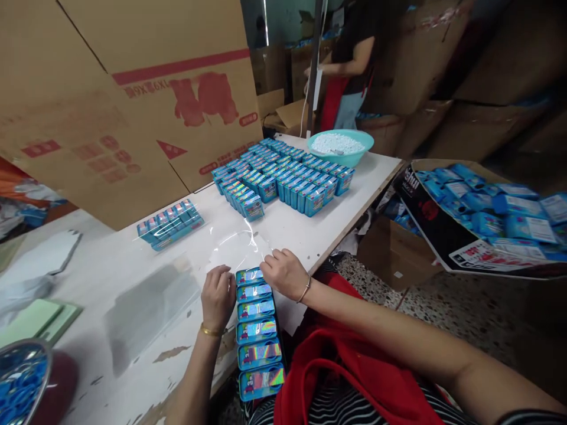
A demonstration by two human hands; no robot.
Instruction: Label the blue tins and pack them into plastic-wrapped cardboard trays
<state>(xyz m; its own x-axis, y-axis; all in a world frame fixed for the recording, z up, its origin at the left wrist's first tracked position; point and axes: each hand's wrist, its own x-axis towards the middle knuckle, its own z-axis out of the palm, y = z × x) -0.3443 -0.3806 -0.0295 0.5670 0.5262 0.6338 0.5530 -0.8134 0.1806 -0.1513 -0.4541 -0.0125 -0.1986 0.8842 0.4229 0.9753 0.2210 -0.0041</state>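
Observation:
A row of several small blue boxes with shiny rainbow fronts (257, 330) lies at the near edge of the white table (133, 277), reaching toward my lap. My left hand (218, 297) curls against the row's left side, fingers closed on the edge of a clear plastic bag (239, 248). My right hand (284, 273) grips the far right end of the row, fingers bent over the same film. The bag lies flat just beyond the row.
A wrapped pack of blue boxes (170, 224) lies left of centre. Many more boxes (283, 174) stand farther back beside a teal bowl of white pieces (340, 146). Cardboard sheets (124, 100) lean at left. A carton of boxes (487, 212) sits right. Another person (349, 65) stands behind.

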